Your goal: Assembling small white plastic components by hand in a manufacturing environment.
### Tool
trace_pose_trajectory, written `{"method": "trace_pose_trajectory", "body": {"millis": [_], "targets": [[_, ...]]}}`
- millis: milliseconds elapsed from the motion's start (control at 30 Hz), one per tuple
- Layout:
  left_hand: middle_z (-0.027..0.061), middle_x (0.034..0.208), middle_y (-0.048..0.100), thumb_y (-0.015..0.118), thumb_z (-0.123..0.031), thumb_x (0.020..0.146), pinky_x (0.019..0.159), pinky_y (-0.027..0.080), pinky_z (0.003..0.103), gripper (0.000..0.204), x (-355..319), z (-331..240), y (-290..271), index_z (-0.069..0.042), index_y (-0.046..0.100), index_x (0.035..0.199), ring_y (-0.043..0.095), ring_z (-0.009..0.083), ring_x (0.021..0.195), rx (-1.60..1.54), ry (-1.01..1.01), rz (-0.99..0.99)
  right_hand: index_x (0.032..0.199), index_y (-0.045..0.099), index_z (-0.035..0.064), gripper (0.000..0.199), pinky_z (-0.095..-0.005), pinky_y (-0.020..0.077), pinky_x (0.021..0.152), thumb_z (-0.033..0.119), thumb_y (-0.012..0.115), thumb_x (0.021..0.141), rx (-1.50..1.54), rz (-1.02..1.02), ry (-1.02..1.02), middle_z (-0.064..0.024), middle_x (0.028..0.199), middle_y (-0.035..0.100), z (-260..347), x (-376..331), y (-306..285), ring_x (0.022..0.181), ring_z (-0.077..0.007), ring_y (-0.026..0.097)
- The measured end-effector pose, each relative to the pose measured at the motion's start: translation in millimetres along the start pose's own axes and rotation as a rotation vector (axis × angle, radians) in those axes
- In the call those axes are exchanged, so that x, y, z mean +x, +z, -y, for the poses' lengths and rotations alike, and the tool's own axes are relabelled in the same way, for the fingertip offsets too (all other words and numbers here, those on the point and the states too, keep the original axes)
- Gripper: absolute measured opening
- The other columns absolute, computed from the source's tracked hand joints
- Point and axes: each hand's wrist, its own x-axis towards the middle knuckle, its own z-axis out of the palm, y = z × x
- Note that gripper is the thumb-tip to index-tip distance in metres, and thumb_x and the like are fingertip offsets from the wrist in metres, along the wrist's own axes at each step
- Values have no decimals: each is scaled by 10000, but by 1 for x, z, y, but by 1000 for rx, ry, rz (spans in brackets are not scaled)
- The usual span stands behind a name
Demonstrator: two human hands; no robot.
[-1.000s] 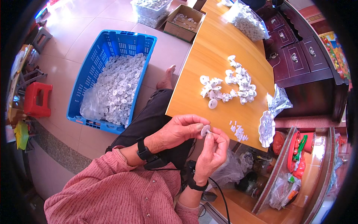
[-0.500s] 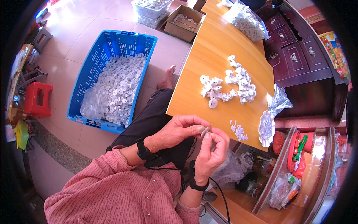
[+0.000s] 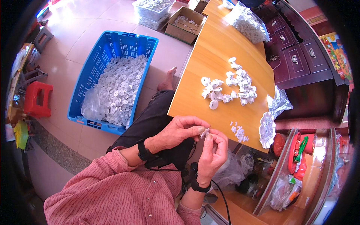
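Observation:
Both hands meet in front of the table's near edge. Between my left hand's [image 3: 177, 132] thumb and forefinger is a small white disc-shaped plastic piece [image 3: 204, 133]. My right hand [image 3: 213, 153] pinches the same piece from the other side; the fingertips hide part of it. Beyond them on the wooden table [image 3: 198, 63] lie a cluster of assembled white disc pieces [image 3: 213, 92] and a longer heap of the same [image 3: 243, 82]. Closer to my right hand, several tiny white pegs [image 3: 239, 132] are scattered near the table edge.
A blue crate [image 3: 80, 80] of white discs stands on the floor at left. A scalloped white dish [image 3: 267, 131] sits at the table's right edge, a filled clear bag [image 3: 247, 24] at its far end. A cardboard box [image 3: 183, 32] and red stool [image 3: 38, 100] are farther off.
The small disc piece has turned between my fingertips and shows more of its face. My right hand has shifted slightly left; the piles look the same.

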Motion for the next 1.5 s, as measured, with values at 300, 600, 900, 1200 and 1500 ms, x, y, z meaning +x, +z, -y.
{"method": "trace_pose_trajectory", "body": {"millis": [300, 600, 900, 1200, 1500], "targets": [[19, 995, 693, 629, -139, 1003, 771, 528, 240, 210, -2, 3, 1, -13, 693, 1158, 626, 90, 847, 36, 39, 6, 914, 549, 1, 68, -387, 502, 838, 23, 603, 948, -211, -7, -90, -161, 1010, 612, 9, -1, 6, 928, -283, 615], [16, 985, 709, 649, -145, 992, 754, 542, 227, 215, -3, 2, -5, -13, 710, 1149, 634, 76, 826, -19, 3, -6, 925, 581, -25, 42, -318, 500, 838, -4, 593, 959, 124, -1, 95, -127, 1066, 595, 5, -2, 9, 933, -187, 592], [18, 981, 700, 640, -154, 998, 734, 532, 228, 211, -6, -2, -6, -11, 706, 1139, 625, 77, 816, -35, 2, -17, 915, 590, -26, 55, -286, 492, 820, 0, 615, 956, 149, 12, 158, -112, 1068, 589, 2, -3, 11, 915, -158, 583], [25, 999, 702, 632, -141, 1001, 730, 537, 228, 202, -11, -8, -13, -7, 703, 1135, 636, 81, 837, -8, 8, -32, 902, 596, -25, 70, -296, 497, 833, 10, 618, 958, 123, 52, 168, -118, 1063, 618, 3, -2, 15, 933, -174, 599], [70, 942, 704, 588, -168, 1022, 624, 534, 219, 240, -32, -47, -55, 3, 666, 1172, 663, 108, 738, 114, 81, -317, 906, 619, -15, 45, -253, 483, 766, -17, 663, 917, -107, -32, 58, -87, 1045, 647, -30, -6, -9, 870, -112, 574]]}}
